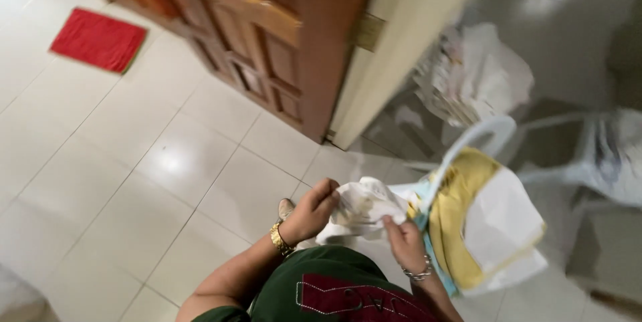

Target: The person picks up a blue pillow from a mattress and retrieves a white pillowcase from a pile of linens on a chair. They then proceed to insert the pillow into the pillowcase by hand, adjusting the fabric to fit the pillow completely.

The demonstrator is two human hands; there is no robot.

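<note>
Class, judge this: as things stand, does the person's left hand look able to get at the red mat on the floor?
Probably not. The left hand is closed on the white cloth near the body, while the red mat lies far off across the tiled floor. Nothing blocks the way.

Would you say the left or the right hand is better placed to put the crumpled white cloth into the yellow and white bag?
Probably the right hand: it grips the white cloth right beside the bag. The left hand holds the cloth's far side, farther from the bag.
</note>
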